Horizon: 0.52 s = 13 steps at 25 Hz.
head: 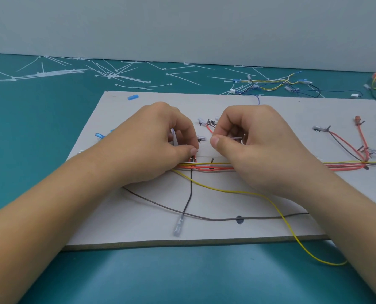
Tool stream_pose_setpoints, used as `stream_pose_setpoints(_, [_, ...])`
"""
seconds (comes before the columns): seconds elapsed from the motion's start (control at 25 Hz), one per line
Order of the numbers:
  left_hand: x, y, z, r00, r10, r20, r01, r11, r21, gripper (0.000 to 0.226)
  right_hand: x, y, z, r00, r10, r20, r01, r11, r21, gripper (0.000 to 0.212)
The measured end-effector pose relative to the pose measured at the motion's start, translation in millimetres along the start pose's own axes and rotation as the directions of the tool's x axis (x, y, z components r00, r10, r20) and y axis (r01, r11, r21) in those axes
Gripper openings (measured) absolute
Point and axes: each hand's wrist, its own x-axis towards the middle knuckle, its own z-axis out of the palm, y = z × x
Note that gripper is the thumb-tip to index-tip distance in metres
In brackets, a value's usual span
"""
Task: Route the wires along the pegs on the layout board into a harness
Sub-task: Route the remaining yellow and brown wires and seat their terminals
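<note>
Left hand [158, 139] and right hand [255, 148] each pinch a pale strip [235, 138]; wire bundle [211, 166] just below. Open layout board [139, 227] at six o'clock.

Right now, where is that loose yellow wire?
Head view: the yellow wire runs from the bundle by the left hand across the board's near right, looping off its front edge onto the table.

On the layout board [270, 227], the left hand [160, 145] pinches a pale strip [175, 137] just above the wire bundle [213, 166]. The right hand [255, 145] pinches a thin cable tie [235, 138]. A yellow wire [277, 207] trails onto the desk [29, 128]
</note>
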Motion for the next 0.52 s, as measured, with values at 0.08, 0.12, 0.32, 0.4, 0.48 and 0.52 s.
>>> stream_pose_setpoints(0.08, [0.6, 0.0, -0.8, 1.0, -0.01, 0.017, 0.01, 1.0, -0.01, 0.009, -0.3, 0.6, -3.0, 1.0, -0.011, 0.012, 0.011, 1.0, -0.023, 0.019])
stream_pose_setpoints(0.12, [0.7, 0.0, -1.1, 1.0, -0.015, 0.026, 0.016, 1.0, -0.016, 0.009, -0.5, 0.6, -3.9, 1.0, -0.02, 0.019, 0.021, 0.999, -0.047, 0.02])
stream_pose_setpoints(0.32, [0.5, -0.8, -1.0, 0.998, -0.014, 0.057, 0.016, 0.999, -0.042, 0.008, 0.0, 1.2, -2.7, 0.999, -0.034, -0.008, 0.034, 0.998, -0.053, 0.02])
stream_pose_setpoints(0.4, [-0.1, -2.1, -0.9, 0.998, -0.005, 0.059, 0.009, 0.997, -0.075, 0.01, -0.6, 0.6, -0.9, 0.999, -0.038, -0.013, 0.037, 0.999, -0.035, 0.019])
stream_pose_setpoints(0.48, [0.0, -2.6, -0.9, 0.998, -0.002, 0.07, 0.006, 0.998, -0.061, 0.009, -1.3, -0.6, 0.7, 0.998, -0.052, -0.026, 0.052, 0.999, -0.017, 0.019])
stream_pose_setpoints(0.52, [0.5, -2.6, -0.9, 0.997, -0.002, 0.079, 0.006, 0.999, -0.05, 0.009, -1.7, -1.1, 1.4, 0.998, -0.061, -0.032, 0.061, 0.998, -0.017, 0.018])
